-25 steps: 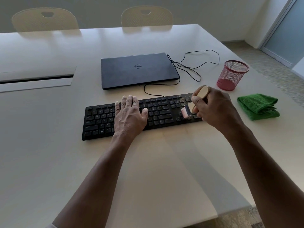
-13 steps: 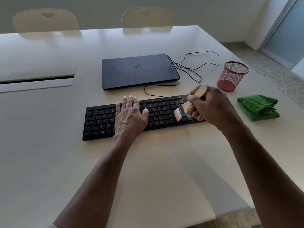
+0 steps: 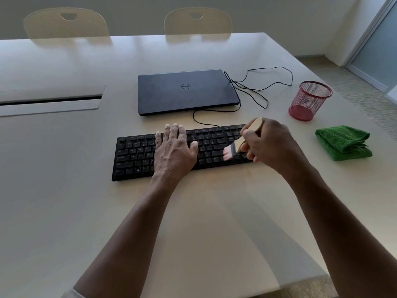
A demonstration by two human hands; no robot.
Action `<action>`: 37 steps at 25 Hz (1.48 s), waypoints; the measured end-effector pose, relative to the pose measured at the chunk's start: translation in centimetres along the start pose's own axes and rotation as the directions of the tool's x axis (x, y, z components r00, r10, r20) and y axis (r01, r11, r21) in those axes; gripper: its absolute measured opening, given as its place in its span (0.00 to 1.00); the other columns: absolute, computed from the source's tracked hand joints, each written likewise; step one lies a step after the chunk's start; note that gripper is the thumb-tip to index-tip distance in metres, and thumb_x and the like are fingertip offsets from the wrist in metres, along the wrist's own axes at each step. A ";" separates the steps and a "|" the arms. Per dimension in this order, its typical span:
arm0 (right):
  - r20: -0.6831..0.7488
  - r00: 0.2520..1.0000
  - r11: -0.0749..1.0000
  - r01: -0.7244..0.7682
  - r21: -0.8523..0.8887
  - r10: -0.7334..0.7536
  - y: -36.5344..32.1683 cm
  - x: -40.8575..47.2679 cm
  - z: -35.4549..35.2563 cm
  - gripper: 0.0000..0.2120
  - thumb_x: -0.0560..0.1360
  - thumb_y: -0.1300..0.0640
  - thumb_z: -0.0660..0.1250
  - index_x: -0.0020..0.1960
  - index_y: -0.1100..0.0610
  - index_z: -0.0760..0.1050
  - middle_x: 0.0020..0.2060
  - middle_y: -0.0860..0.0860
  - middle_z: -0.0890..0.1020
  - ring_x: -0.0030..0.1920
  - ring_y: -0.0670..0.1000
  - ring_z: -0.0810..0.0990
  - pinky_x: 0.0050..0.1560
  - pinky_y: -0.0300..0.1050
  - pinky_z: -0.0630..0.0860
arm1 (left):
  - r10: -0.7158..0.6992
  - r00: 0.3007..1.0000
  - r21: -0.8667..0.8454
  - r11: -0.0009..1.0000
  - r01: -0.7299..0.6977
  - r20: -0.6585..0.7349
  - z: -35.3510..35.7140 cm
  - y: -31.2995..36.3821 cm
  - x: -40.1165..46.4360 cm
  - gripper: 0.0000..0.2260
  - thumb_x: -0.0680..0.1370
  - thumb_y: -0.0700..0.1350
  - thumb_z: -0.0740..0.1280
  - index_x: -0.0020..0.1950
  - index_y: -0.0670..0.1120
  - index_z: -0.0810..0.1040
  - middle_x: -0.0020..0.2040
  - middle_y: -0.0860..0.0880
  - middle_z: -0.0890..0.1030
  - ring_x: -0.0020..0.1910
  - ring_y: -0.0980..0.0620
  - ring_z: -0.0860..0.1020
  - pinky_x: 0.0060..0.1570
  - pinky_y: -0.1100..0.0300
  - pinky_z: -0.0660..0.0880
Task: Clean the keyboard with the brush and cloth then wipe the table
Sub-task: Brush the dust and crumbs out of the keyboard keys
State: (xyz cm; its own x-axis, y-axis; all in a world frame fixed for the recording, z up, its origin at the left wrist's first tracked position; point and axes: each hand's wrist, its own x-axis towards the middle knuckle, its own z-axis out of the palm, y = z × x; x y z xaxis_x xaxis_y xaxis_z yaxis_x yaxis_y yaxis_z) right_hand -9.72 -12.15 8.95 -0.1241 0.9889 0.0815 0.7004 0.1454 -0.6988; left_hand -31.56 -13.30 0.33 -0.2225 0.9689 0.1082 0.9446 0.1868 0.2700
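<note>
Brushing is under way: the right hand (image 3: 270,145) has its fingers curled round the wooden handle of the brush (image 3: 240,140), bristles down on the keys toward the right part of the keyboard (image 3: 137,155). The left hand (image 3: 174,151) lies flat with fingers spread on the middle of the keyboard, pinning it to the desk (image 3: 193,222). Here is the relation that counts: the keyboard's long axis runs left to right across the person, tilted a touch so its right end sits farther away, and the unbrushed stretch, I'd judge, lies leftward of the bristles, under and beyond the flat hand. The brush points down and to the left, handle end up and to the right, so its long axis crosses the key rows at a slant; whether the bristles actually press into the gaps I cannot quite tell, the tip is blurred. The right hand is the nearer one to the green cloth (image 3: 343,143), folded just right of the keyboard, well apart from the left. A closed laptop (image 3: 187,91) and a red mesh cup (image 3: 309,100) sit behind.
</note>
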 end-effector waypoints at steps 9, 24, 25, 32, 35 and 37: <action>0.097 0.995 0.999 -0.035 0.008 0.034 0.0 1.1 -0.6 0.07 0.82 0.55 0.63 0.52 0.54 0.80 0.36 0.54 0.86 0.31 0.51 0.84 0.31 0.46 0.81 | -0.006 1.000 -0.007 1.000 0.006 0.011 -0.1 0.0 0.0 0.31 0.84 0.58 0.52 0.82 0.43 0.53 0.82 0.44 0.53 0.81 0.47 0.46 0.79 0.48 0.42; -0.086 0.993 0.989 0.073 -0.127 -0.085 -1.4 6.3 -0.7 0.13 0.82 0.50 0.61 0.56 0.57 0.80 0.44 0.57 0.85 0.43 0.58 0.84 0.48 0.53 0.83 | 0.009 1.000 -0.020 1.000 -0.009 0.008 -0.3 0.1 -0.1 0.31 0.84 0.58 0.52 0.82 0.43 0.53 0.82 0.44 0.53 0.81 0.46 0.46 0.79 0.49 0.41; -0.062 0.995 0.994 0.067 -0.082 -0.072 -1.5 6.6 -0.8 0.13 0.83 0.51 0.61 0.56 0.57 0.80 0.43 0.56 0.85 0.40 0.55 0.84 0.44 0.50 0.82 | 0.012 1.000 -0.021 1.000 -0.012 0.007 -0.3 0.1 -0.2 0.31 0.84 0.58 0.52 0.82 0.43 0.52 0.82 0.44 0.52 0.81 0.46 0.46 0.79 0.49 0.42; -0.125 0.991 0.986 0.030 -0.162 -0.051 -0.8 7.6 0.3 0.11 0.82 0.52 0.60 0.55 0.55 0.79 0.45 0.52 0.81 0.49 0.56 0.79 0.51 0.47 0.75 | 0.011 1.000 -0.020 1.000 -0.011 0.000 -0.2 0.1 -0.1 0.31 0.84 0.59 0.50 0.82 0.44 0.50 0.83 0.45 0.50 0.81 0.48 0.44 0.79 0.50 0.41; -0.171 0.983 0.992 0.050 -0.116 -0.069 -0.7 8.0 -0.1 0.10 0.82 0.54 0.60 0.53 0.54 0.79 0.42 0.50 0.79 0.46 0.54 0.77 0.47 0.43 0.70 | 0.009 1.000 -0.016 1.000 -0.009 0.002 -0.2 0.0 -0.1 0.31 0.84 0.59 0.50 0.82 0.45 0.49 0.83 0.46 0.49 0.81 0.49 0.43 0.79 0.51 0.40; -0.123 0.990 0.997 0.066 0.035 -0.062 -0.6 8.4 -0.4 0.09 0.82 0.55 0.61 0.53 0.54 0.80 0.37 0.49 0.79 0.39 0.51 0.77 0.39 0.40 0.69 | 0.009 1.000 -0.009 1.000 -0.009 0.010 -0.2 0.0 -0.1 0.31 0.84 0.60 0.49 0.83 0.45 0.48 0.83 0.46 0.48 0.81 0.49 0.42 0.79 0.51 0.39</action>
State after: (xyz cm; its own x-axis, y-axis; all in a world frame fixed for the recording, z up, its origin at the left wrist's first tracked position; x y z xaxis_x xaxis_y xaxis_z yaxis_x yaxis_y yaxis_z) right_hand -10.92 -3.96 10.30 -0.0797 0.9742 0.2112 0.6656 0.2097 -0.7162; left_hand -31.59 -13.39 0.54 -0.2119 0.9720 0.1013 0.9442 0.1769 0.2777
